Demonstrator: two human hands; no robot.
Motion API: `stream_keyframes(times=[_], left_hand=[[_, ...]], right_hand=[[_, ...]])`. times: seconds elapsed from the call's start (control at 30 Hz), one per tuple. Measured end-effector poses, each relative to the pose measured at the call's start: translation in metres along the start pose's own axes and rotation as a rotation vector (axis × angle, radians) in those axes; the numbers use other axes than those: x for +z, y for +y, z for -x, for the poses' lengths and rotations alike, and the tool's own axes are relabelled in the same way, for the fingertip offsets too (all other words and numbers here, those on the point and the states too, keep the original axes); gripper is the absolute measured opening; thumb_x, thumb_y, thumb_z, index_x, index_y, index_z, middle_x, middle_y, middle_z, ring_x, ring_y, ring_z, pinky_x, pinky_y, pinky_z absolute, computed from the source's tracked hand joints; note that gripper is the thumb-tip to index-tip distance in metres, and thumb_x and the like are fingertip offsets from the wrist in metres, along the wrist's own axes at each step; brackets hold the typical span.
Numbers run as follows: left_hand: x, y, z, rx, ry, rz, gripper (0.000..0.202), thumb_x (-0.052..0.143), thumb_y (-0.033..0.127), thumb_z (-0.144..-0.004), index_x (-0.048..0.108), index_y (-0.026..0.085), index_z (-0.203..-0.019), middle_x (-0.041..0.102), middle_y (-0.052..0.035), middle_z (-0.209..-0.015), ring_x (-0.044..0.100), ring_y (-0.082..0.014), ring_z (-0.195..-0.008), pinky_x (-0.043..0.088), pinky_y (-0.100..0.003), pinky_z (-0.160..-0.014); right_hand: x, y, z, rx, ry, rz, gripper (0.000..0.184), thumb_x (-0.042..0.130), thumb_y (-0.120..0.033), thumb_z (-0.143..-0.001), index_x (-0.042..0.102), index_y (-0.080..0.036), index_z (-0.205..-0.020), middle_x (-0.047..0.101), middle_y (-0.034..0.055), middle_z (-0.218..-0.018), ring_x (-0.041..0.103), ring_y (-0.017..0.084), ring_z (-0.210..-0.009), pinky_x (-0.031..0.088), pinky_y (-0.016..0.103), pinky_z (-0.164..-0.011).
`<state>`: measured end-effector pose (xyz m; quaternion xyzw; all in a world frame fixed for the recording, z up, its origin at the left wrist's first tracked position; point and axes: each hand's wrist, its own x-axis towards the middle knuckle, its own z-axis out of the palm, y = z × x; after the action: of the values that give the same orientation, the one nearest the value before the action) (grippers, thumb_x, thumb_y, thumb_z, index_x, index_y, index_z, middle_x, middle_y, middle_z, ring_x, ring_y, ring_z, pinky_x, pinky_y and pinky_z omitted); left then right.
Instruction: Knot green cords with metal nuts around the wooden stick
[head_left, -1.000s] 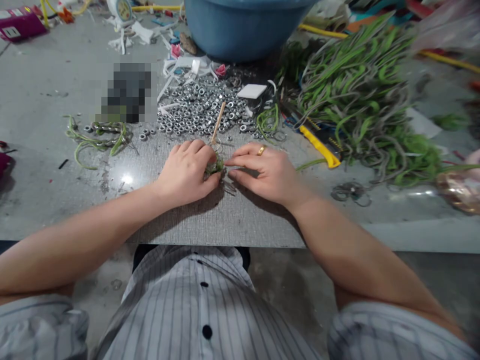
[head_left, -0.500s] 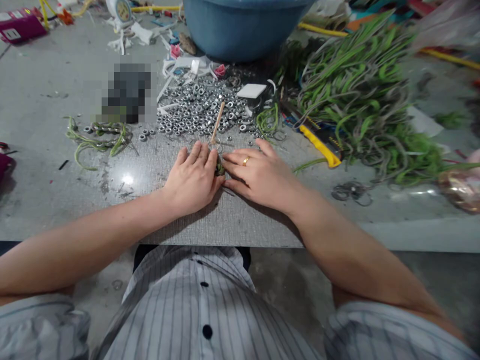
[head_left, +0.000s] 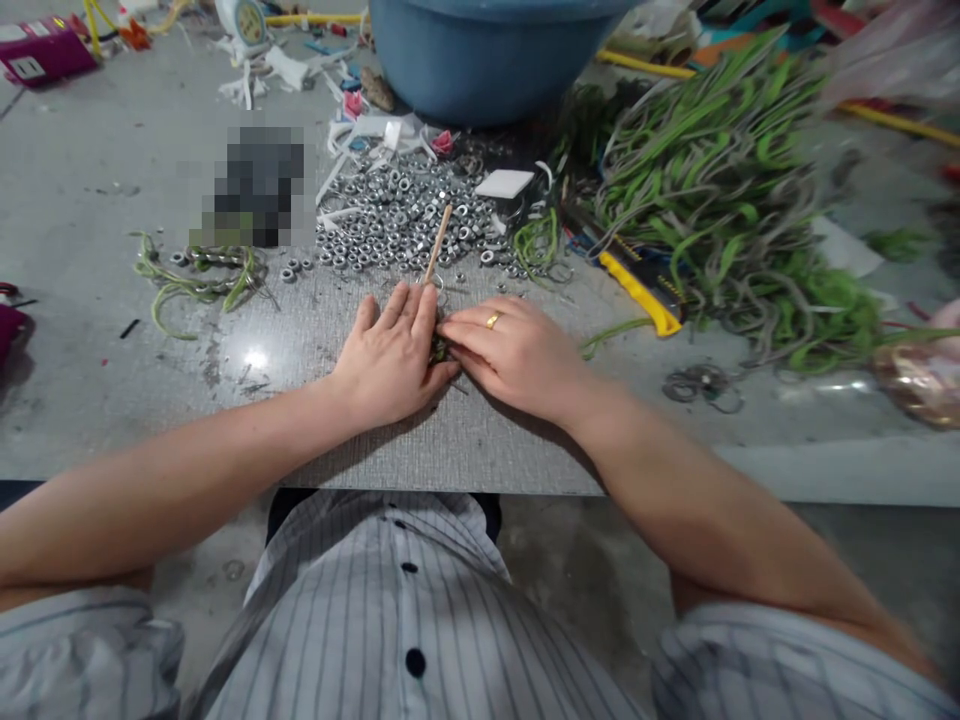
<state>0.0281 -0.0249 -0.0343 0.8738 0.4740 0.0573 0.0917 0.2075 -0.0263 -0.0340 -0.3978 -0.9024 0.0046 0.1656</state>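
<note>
My left hand (head_left: 390, 355) lies flat on the tabletop with its fingers stretched out, pressing beside a small bundle of dark green cord (head_left: 439, 348). My right hand (head_left: 517, 355), with a gold ring on one finger, has its fingertips drawn together on that same bundle from the right. Most of the bundle is hidden under the fingers. A thin wooden stick (head_left: 439, 243) rises from just beyond the left fingertips, by a small metal wire ring (head_left: 435, 284). Many loose metal nuts (head_left: 390, 215) are heaped beyond both hands.
A blue basin (head_left: 487, 60) stands behind the nuts. To the right lie a yellow-handled cutter (head_left: 641, 295), a pile of green and grey cords (head_left: 727, 190) and dark wire rings (head_left: 701, 385). At left, a nut-strung green cord (head_left: 202, 280) lies below a blurred dark object (head_left: 259, 185).
My right hand has shifted slightly left, and its fingers have closed together onto the cord bundle; its raised finger has come down. The left hand has barely moved.
</note>
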Motion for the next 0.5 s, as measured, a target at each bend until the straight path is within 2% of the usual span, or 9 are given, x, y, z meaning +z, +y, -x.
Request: stream_keyframes(times=[0.17,0.3,0.5], left_hand=[[-0.0016,-0.0013,-0.0005,0.004,-0.036,0.023,0.076,0.041,0.044,-0.092,0.024,-0.002,-0.15,0.03,-0.0263,-0.154,0.022,-0.0375,-0.147,0.019,-0.059,-0.115],[-0.0009,-0.0037,-0.0007,0.008,-0.065,0.028,0.079,0.042,0.047,-0.09,0.023,0.002,-0.151,0.024,-0.0246,-0.157,0.017,-0.0368,-0.148,0.013,-0.06,-0.115],[-0.0024,-0.0062,0.0007,0.018,-0.122,-0.058,0.081,0.039,0.052,-0.091,0.021,0.001,-0.152,0.016,-0.0245,-0.159,0.013,-0.039,-0.149,0.008,-0.066,-0.114]], right_hand=[[0.0052,-0.0007,0.0009,0.068,-0.023,0.021,0.027,0.043,-0.019,-0.094,0.07,-0.017,-0.094,0.071,0.0109,-0.09,0.06,0.024,-0.088,0.042,0.036,-0.079],[0.0048,-0.0007,0.0014,0.1,-0.025,0.072,0.028,0.042,-0.018,-0.093,0.069,-0.018,-0.083,0.07,0.0099,-0.081,0.059,0.024,-0.081,0.04,0.035,-0.075],[0.0011,-0.0002,0.0021,0.15,-0.06,0.171,0.024,0.045,-0.018,-0.09,0.068,-0.017,-0.083,0.069,0.0095,-0.079,0.06,0.023,-0.077,0.036,0.035,-0.071]])
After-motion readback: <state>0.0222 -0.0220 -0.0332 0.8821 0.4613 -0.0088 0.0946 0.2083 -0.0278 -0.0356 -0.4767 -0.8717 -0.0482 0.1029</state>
